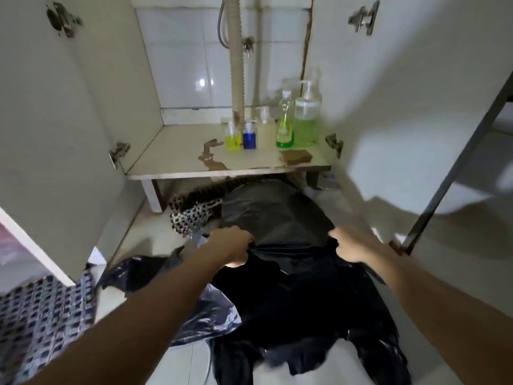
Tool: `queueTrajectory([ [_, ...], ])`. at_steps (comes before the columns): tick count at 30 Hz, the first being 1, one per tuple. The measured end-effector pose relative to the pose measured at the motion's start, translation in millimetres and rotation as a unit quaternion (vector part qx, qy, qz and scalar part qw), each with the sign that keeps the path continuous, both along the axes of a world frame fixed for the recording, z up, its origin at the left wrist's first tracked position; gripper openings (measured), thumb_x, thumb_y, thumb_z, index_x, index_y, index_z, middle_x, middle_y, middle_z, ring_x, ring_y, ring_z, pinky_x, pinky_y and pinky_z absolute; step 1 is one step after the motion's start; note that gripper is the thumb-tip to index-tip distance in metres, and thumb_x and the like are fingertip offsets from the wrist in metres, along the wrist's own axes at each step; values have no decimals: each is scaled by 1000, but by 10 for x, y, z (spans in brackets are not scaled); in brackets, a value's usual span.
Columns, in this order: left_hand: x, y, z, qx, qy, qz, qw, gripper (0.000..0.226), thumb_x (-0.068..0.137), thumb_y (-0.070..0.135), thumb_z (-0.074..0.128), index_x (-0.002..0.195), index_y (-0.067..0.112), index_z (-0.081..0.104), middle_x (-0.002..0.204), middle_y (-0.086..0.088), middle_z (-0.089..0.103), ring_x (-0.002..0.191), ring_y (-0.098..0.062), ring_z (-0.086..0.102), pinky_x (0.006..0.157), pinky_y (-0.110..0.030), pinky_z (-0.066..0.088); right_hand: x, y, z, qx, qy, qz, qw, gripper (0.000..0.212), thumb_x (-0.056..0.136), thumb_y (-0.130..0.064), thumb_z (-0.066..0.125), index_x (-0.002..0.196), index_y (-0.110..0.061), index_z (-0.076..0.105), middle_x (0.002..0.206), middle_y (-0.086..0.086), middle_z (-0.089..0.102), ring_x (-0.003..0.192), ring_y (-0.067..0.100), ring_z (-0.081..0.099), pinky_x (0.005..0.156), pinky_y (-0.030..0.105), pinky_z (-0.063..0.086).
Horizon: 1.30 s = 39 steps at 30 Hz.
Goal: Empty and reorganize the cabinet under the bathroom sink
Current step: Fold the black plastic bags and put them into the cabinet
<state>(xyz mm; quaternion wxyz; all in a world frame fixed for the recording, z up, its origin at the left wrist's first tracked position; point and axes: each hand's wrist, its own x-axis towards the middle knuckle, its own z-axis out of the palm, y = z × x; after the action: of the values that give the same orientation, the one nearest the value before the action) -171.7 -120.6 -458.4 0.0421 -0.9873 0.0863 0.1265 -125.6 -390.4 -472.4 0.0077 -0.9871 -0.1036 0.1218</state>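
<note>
Cabinet (pixel 172 151) under the sink stands with both doors swung wide, its stained floor board raised on short legs. Much of what lies beneath that board is hidden: a large black plastic bag (pixel 277 215) reaches in under the board's front edge, and a black-and-white patterned cloth (pixel 191 215) shows only in part beside it, on the left. The left hand (pixel 230 245) and the right hand (pixel 352 245) each clench a bunched fold of the bag on the floor in front of the cabinet; the fingers are buried in the plastic and hard to count. More dark plastic spreads toward the bottom edge, where it is cut off. On the board, toward the right, stand a small yellow bottle (pixel 232 137), a small blue bottle (pixel 249 136), a pale pump bottle (pixel 265 126), a slim green bottle (pixel 285 126) and a larger pump bottle of green liquid (pixel 306 118), close together, with a brown sponge (pixel 295 157) near the front edge. A corrugated drain hose (pixel 236 56) drops behind them. Motion blur softens the right door.
</note>
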Motion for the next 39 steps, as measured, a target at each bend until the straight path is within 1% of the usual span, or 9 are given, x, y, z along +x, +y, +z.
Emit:
queueTrajectory([
  [2,-81,-62,-365,-29,32,32,999,43,85,24,51,128,28,50,128,-12,57,116,-35,56,93,-44,47,-91,-69,-500,28,7,-54,998,34,90,-12,41,119,-23,55,123,7,58,117,33,53,98,39,43],
  [3,-142,-104,-525,-34,49,37,998,45,86,25,50,131,27,47,129,-14,55,117,-36,55,95,-45,45,-141,-101,-697,21,14,-68,997,35,90,-13,43,122,-22,53,126,7,57,120,32,51,101,39,40],
  [6,-354,-258,-852,-20,73,27,997,47,90,24,48,136,24,42,129,-14,54,117,-37,54,100,-48,36,-243,-181,-994,-44,9,-31,999,30,87,-12,47,115,-20,55,121,5,58,117,26,53,105,39,34],
  [14,-615,-460,-1094,16,58,53,997,39,87,14,50,126,17,47,123,-10,58,114,-32,56,103,-49,27,-311,-379,-1182,-133,55,-28,989,36,89,-15,47,124,-22,49,125,3,54,121,24,49,105,43,27],
  [18,-650,-552,-1084,23,71,37,996,36,87,15,51,123,13,53,125,-12,57,115,-33,56,97,-43,37,-361,-327,-1216,-157,97,-46,982,48,87,-11,45,133,-23,42,129,5,50,122,27,46,108,47,22],
  [26,-660,-492,-1057,-105,203,62,972,58,84,54,59,128,16,52,128,-11,56,106,-32,62,85,-37,51,-419,-175,-1081,-202,193,-31,960,55,80,1,49,131,-16,44,127,10,50,120,31,47,109,51,25],
  [30,-326,-124,-625,-80,153,30,985,53,88,50,58,127,14,56,128,-13,59,112,-32,58,89,-35,48,-199,240,-786,-90,230,-40,968,62,71,-7,64,131,-15,48,127,12,53,115,34,52,102,48,39],
  [35,34,680,300,2,45,37,998,49,93,43,53,131,12,53,129,-10,58,114,-27,55,94,-35,47,-10,1250,-355,159,122,2,980,53,73,-39,60,124,-26,55,129,7,57,116,31,54,102,41,44],
  [39,-112,1152,372,-12,12,66,998,46,92,40,56,128,11,54,129,-10,58,113,-26,57,95,-36,48,-257,1940,-275,195,111,91,970,48,79,-40,63,117,-11,61,117,10,65,105,27,63,93,38,52],
])
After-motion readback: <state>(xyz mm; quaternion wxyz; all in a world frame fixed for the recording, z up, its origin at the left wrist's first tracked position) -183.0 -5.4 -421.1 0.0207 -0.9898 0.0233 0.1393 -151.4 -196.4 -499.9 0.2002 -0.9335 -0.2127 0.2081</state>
